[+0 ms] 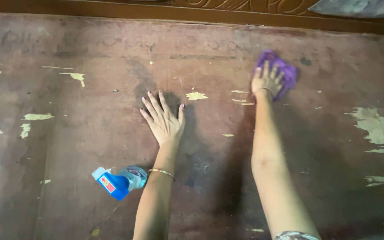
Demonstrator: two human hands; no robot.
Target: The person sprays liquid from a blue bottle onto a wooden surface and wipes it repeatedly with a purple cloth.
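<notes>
My right hand (267,79) is stretched far forward and presses down on a crumpled purple cloth (286,71) that lies on a worn reddish-brown wooden board (90,124). My left hand (163,119) rests flat on the same board, fingers spread, holding nothing; a thin bangle circles its wrist. A clear spray bottle with a blue trigger head (118,180) lies on its side just left of my left forearm, untouched.
The board has several pale patches where the surface has flaked off (373,125). A carved dark wooden frame (245,9) runs along the far edge, with a grey bundle (361,6) at the top right corner.
</notes>
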